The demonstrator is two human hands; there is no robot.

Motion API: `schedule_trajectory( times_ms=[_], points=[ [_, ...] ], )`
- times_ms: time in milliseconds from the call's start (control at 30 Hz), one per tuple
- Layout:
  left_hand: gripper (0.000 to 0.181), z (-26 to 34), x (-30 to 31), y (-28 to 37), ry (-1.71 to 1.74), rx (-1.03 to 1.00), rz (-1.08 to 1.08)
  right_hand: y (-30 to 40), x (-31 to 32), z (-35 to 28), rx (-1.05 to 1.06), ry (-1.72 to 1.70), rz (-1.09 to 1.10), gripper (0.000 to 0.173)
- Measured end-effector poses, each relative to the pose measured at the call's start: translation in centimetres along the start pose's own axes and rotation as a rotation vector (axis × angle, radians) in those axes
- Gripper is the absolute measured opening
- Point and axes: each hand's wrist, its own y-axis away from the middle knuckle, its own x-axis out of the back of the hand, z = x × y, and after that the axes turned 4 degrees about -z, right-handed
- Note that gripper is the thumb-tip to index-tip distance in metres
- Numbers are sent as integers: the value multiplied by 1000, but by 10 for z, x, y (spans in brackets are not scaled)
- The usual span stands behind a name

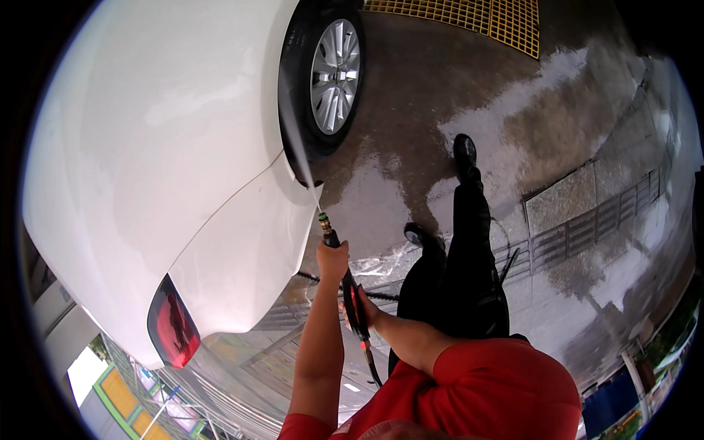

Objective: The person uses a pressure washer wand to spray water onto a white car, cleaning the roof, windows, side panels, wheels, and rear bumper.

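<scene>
My left hand (333,261) is wrapped around the front of a black pressure washer gun (352,297), just behind its brass fittings. Farther back, at the red-marked trigger handle, my right hand (367,309) grips the same gun. From the green nozzle tip (322,216), a narrow white water jet (300,148) fans out toward the rear wheel arch and black tyre (324,146) of a white car (181,110). The tyre carries a silver multi-spoke wheel (335,77). A hose (374,371) leaves the gun's rear end near my red shirt.
Wet, reflective concrete floor (407,110) surrounds my black shoes. A yellow floor grating (456,14) lies at the top, and a metal drain grate (597,220) crosses the floor to the right. The car's red tail light (175,324) sits at lower left. A black hose trails behind my legs.
</scene>
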Motion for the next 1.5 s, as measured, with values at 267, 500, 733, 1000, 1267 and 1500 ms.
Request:
schedule_trajectory(
  times_ms=[267,500,733,1000,1267,1500],
  points=[
    [25,5,-5,0,-17,-12,-18,3,-5,-3,44,60,43,89],
    [26,2,-5,-1,-4,-34,-17,1,-3,-1,71,45,104,91],
    [25,-5,-6,-1,-27,-23,-16,3,3,-1,58,64,39,92],
    [25,-4,-9,2,-42,-12,-4,7,0,-2,50,-16,0,91],
    [25,4,-18,4,-41,-22,-29,21,-16,-4,117,-74,15,63],
    [24,18,-32,5,-21,-6,-61,34,-32,-13,207,-29,198,62]
  ],
)
